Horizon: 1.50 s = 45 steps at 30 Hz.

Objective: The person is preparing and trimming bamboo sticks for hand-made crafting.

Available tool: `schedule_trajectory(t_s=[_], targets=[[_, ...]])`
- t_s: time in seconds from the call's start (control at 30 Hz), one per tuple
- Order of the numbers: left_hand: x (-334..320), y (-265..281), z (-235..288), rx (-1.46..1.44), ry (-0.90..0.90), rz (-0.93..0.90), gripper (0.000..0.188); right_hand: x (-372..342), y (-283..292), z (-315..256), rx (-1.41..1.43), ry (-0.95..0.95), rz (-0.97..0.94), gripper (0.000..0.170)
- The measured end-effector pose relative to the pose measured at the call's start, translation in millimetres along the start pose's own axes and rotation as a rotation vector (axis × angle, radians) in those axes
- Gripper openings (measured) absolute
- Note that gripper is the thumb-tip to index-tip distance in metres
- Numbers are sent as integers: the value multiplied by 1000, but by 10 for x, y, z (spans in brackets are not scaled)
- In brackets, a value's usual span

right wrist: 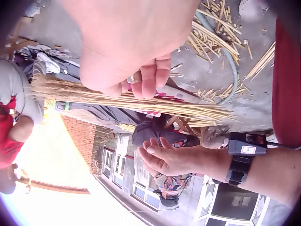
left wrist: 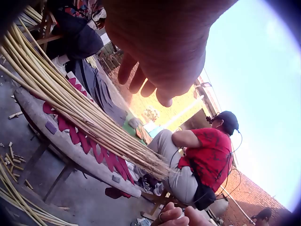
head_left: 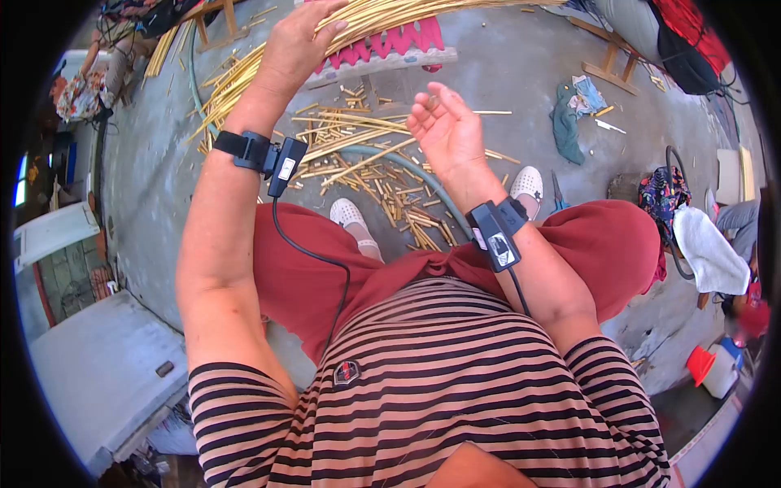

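A long bundle of straw-coloured stalks (head_left: pixel 382 18) lies across a low wooden bench (head_left: pixel 390 65) fitted with crimson zigzag strips (head_left: pixel 403 39). Bushy tips (left wrist: pixel 157 165) show at one end of the bundle in the left wrist view. My left hand (head_left: pixel 297 49) is beside the stalks, overlapping them in the head view; its fingers (right wrist: pixel 155 148) are loosely bent with nothing between them in the right wrist view. Nearer my body, my right hand (head_left: pixel 447 126) is raised with the palm turned up, fingers relaxed, holding nothing. A ring (right wrist: pixel 136 77) is on one of its fingers.
Cut stalk pieces (head_left: pixel 390 191) and longer loose stalks (head_left: pixel 350 130) litter the floor between my feet, where a grey-green hose (head_left: pixel 423 172) curves through. Scissors (head_left: pixel 559 191) and a green cloth (head_left: pixel 567 126) lie to the right. A person in red (left wrist: pixel 207 160) sits beyond the bench.
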<state>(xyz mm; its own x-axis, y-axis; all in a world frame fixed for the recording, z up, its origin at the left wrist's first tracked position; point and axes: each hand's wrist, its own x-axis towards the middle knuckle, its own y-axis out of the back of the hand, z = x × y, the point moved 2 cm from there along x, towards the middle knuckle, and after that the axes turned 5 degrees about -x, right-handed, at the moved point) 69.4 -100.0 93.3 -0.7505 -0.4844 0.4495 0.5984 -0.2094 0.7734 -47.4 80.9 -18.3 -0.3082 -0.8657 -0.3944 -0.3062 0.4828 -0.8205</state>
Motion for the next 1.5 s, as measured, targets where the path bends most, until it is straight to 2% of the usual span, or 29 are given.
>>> schedule_trajectory(t_s=[0.1, 0.13, 0.23, 0.27, 0.37, 0.4, 0.53, 0.6, 0.7, 0.73, 0.77, 0.83, 0.9, 1.0, 1.1, 1.17, 1.2, 1.23, 1.33, 1.5], targets=[[-405, 26, -75, -438, 284, -71, 22, -173, -287, -315, -62, 86, -180, 19], [-534, -11, -46, -350, 275, -104, 23, -237, -356, -415, -96, 124, -223, 19], [-628, -66, 9, 11, 175, -359, 22, -355, -514, -684, -177, 165, -270, 18], [-629, -46, 52, -33, 185, -373, 21, -403, -571, -733, -246, 164, -292, 18], [-790, -172, -8, -247, 510, -682, 21, -590, -802, -819, -506, 177, -389, 19], [-826, -200, -14, -244, 573, -868, 27, -653, -913, -840, -636, 187, -455, 19], [-1014, -409, -211, 67, 629, -1232, 35, -686, -1182, -840, -1094, 91, -604, 19], [-1093, -519, -349, -12, 734, -1227, 34, -611, -1163, -833, -1282, 19, -634, 21], [-1195, -704, -553, -73, 892, -1197, 34, -355, -989, -893, -1607, -65, -513, 22], [-1250, -789, -612, -81, 939, -1200, 35, -333, -990, -928, -1755, -41, -515, 22], [-1340, -902, -739, -167, 984, -1157, 42, -322, -990, -984, -1724, -53, -539, 22], [-1634, -1381, -1001, -234, 1035, -940, 46, -315, -981, -1118, -1684, -73, -589, 21], [-1850, -1863, -1156, -329, 1118, -747, 47, -305, -922, -1242, -1709, -53, -556, 19], [-2211, -2583, -1270, 85, 723, -416, 48, -340, -775, -1337, -1737, 28, -524, 16], [-1834, -2506, -650, 272, 672, -321, 53, -429, -697, -1384, -1765, 70, -512, 15], [-1776, -2759, -610, 341, 487, -361, 46, -486, -660, -1406, -1795, 96, -557, 16], [-1735, -2902, -631, 355, 415, -384, 41, -551, -731, -1436, -1870, -27, -530, 14], [-1666, -2970, -606, 372, 344, -406, 37, -589, -749, -1451, -1888, -25, -542, 15], [-1520, -3062, -499, 431, 294, -648, 29, -651, -766, -1430, -1930, 19, -604, 17], [-1769, -2982, -432, 521, 334, -778, 24, -733, -801, -1314, -1905, 107, -756, 17]])
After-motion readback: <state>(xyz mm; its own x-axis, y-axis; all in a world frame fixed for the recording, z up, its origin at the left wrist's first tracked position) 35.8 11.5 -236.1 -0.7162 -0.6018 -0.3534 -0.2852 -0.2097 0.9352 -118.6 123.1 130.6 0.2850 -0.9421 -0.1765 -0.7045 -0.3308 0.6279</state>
